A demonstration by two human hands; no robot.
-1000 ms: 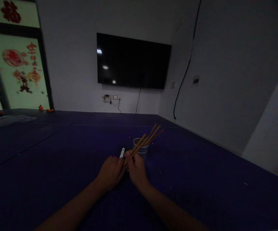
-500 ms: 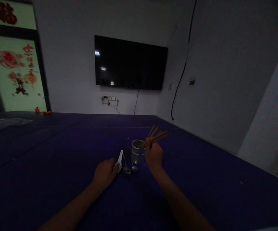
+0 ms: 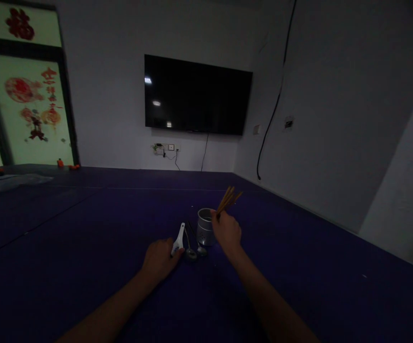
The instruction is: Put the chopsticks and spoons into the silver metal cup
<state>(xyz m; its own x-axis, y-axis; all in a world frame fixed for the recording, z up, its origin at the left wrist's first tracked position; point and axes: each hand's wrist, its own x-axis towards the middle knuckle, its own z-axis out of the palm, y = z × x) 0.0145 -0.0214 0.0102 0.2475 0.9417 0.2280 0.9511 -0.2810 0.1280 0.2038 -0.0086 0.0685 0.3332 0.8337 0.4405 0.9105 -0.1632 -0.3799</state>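
A bunch of wooden chopsticks [image 3: 227, 199] sticks up out of my right hand [image 3: 228, 231], whose fingers are closed round it. That hand is at the right side of a metal utensil holder [image 3: 205, 233], a perforated cylinder standing upright, and covers part of its rim. My left hand [image 3: 160, 258] is closed on the bowl end of a white soup spoon [image 3: 179, 239], thumb on the near side, handle pointing away. Just right of it lie a metal spoon [image 3: 191, 254] and another metal spoon [image 3: 201, 250] with a dark handle, between my left hand and the holder.
Everything rests on a wide dark blue surface [image 3: 120, 214] with seams. Clear plastic sheeting [image 3: 16, 181] lies at the far left, small orange objects [image 3: 73, 167] at the back edge. A television [image 3: 197, 95] hangs on the far wall; a black cable [image 3: 274, 105] hangs down at right.
The chopsticks have gone from fanned out and leaning right to more upright and bunched. My right hand has shifted slightly over the holder's rim. My left hand stays at the white soup spoon.
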